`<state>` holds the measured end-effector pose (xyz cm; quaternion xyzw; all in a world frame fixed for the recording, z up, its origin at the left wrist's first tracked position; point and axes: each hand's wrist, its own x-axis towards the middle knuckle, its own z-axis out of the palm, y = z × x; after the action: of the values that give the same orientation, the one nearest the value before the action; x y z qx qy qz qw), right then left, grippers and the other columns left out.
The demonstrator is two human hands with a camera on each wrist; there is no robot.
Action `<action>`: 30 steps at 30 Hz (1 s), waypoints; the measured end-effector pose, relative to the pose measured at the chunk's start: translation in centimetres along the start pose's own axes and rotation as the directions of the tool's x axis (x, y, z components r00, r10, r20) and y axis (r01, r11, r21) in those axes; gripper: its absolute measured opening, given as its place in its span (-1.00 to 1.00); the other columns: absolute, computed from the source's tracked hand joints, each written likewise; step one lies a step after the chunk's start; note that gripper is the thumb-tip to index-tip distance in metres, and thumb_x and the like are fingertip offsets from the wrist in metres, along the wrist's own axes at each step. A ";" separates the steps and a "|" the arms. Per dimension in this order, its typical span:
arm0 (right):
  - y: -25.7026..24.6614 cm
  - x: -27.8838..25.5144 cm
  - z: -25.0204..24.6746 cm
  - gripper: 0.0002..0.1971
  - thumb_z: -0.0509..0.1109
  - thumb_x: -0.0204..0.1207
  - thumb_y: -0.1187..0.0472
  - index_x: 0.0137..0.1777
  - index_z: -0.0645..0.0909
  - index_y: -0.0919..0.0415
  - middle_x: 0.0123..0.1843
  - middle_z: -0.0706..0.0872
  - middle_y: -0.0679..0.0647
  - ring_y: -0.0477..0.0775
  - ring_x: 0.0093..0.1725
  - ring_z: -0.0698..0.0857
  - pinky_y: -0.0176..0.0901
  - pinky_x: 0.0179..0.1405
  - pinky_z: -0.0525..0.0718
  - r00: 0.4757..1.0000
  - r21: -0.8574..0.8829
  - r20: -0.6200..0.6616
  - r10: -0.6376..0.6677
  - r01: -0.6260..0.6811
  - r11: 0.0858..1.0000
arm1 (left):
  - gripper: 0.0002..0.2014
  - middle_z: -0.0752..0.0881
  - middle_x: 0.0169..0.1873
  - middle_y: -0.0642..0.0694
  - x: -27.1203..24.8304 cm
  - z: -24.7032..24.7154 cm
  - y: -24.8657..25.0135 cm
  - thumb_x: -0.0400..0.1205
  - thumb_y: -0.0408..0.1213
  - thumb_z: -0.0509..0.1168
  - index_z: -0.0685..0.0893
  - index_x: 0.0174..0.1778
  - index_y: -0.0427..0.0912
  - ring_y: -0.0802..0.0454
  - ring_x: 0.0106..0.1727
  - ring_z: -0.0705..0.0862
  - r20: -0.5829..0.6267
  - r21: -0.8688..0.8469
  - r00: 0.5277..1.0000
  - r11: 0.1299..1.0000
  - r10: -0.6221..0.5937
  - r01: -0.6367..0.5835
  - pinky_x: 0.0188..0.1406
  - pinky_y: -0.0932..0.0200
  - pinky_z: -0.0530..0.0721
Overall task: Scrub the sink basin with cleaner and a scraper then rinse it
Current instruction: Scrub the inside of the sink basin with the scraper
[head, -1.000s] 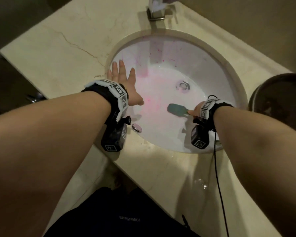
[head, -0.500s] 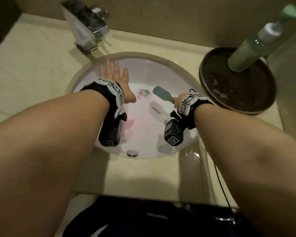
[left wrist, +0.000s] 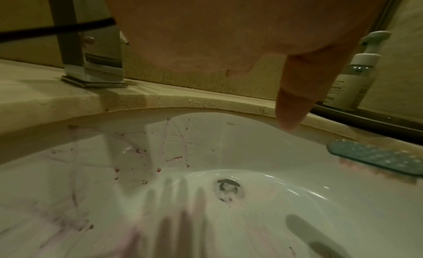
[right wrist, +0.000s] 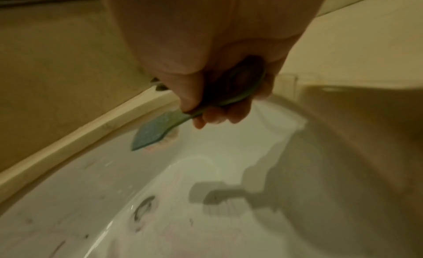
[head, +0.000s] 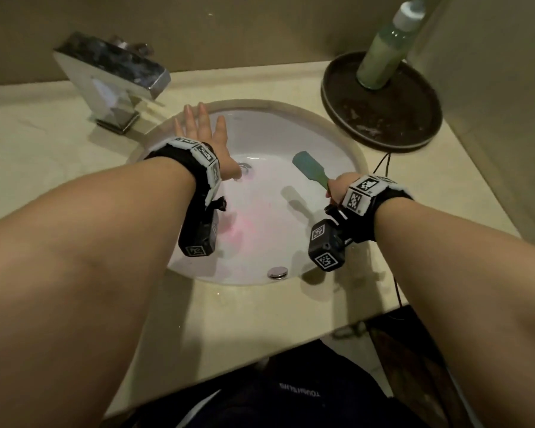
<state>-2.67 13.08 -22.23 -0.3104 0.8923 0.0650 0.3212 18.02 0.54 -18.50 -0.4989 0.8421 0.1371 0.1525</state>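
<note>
The white sink basin (head: 322,143) is set into a beige counter, with pink residue on its floor and reddish streaks on its back wall (left wrist: 169,153). My right hand (head: 337,188) grips the handle of a teal scraper (head: 306,166), whose flat head is raised over the right side of the basin (right wrist: 153,133). My left hand (head: 203,131) hovers flat with fingers spread over the back left of the basin, holding nothing. The drain (left wrist: 227,189) lies between the hands.
A chrome tap (head: 115,78) stands behind the basin at left. A dark round tray (head: 393,118) with a green pump bottle (head: 386,47) sits at the back right. A metal stopper (head: 277,271) rests on the near wall. A black cable (head: 396,291) hangs over the counter edge.
The view swung round so the tap is now at left and the tray at right. My right hand lifted the scraper from the basin floor toward the right side; my left hand stayed spread.
</note>
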 end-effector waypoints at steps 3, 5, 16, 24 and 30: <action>-1.3 0.4 1.1 -0.83 0.19 0.65 0.23 -0.19 0.49 0.12 -0.28 0.59 0.02 -0.08 -0.36 0.57 -0.42 -0.46 0.56 0.997 0.295 0.029 -0.067 0.055 0.954 | 0.05 -0.42 0.59 -0.27 1.5 -0.3 -0.4 0.49 0.16 0.34 -0.25 0.65 -0.11 -0.31 0.58 -0.44 0.006 0.010 1.000 1.000 -0.007 0.007 0.53 -0.27 -0.38; -2.3 0.5 1.4 -0.77 0.17 0.67 0.24 -0.24 0.47 0.10 -0.39 0.52 -0.05 -0.14 -0.45 0.49 -0.40 -0.52 0.44 0.988 0.269 0.045 -0.148 0.131 0.954 | 0.05 -0.41 0.59 -0.28 2.9 -0.4 -0.3 0.50 0.14 0.34 -0.25 0.65 -0.11 -0.32 0.58 -0.43 -0.003 0.019 1.000 1.000 -0.009 0.009 0.53 -0.27 -0.38; -3.1 7.4 0.1 -0.94 0.31 0.59 0.05 -0.11 0.56 -0.07 -0.02 0.65 0.10 0.05 -0.24 0.62 -0.26 -0.21 0.60 0.962 -0.156 0.163 -0.217 0.242 0.958 | -0.02 -0.36 0.61 -0.23 9.7 -0.7 1.2 0.50 0.07 0.31 -0.24 0.65 -0.01 -0.32 0.60 -0.38 -0.018 0.040 1.000 0.999 -0.003 0.004 0.52 -0.39 -0.32; -5.7 9.8 0.5 -0.82 0.30 0.56 -0.07 -0.11 0.72 -0.10 0.07 0.71 0.18 0.31 0.07 0.68 0.02 0.03 0.67 0.930 -0.534 0.274 -0.245 0.359 0.765 | -0.02 -0.32 0.64 -0.12 12.4 -0.9 2.1 0.51 0.00 0.33 -0.22 0.65 -0.03 -0.24 0.63 -0.34 0.010 0.023 0.999 0.999 0.035 -0.036 0.54 -0.39 -0.29; -5.5 10.1 1.0 -0.59 0.23 0.57 -0.21 -0.05 0.69 0.13 -0.30 0.66 -0.06 -0.01 -0.26 0.60 -0.29 -0.34 0.46 0.837 -0.576 0.530 -0.134 0.471 0.668 | -0.02 -0.29 0.65 -0.06 13.2 -0.8 1.6 0.49 -0.04 0.35 -0.22 0.65 0.00 -0.16 0.65 -0.31 0.019 -0.006 0.998 0.998 0.067 -0.067 0.56 -0.33 -0.29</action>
<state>-4.93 3.84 -28.72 -0.5312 0.6386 0.4033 0.3839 10.49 -9.53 -22.82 -0.4694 0.8564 0.1490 0.1546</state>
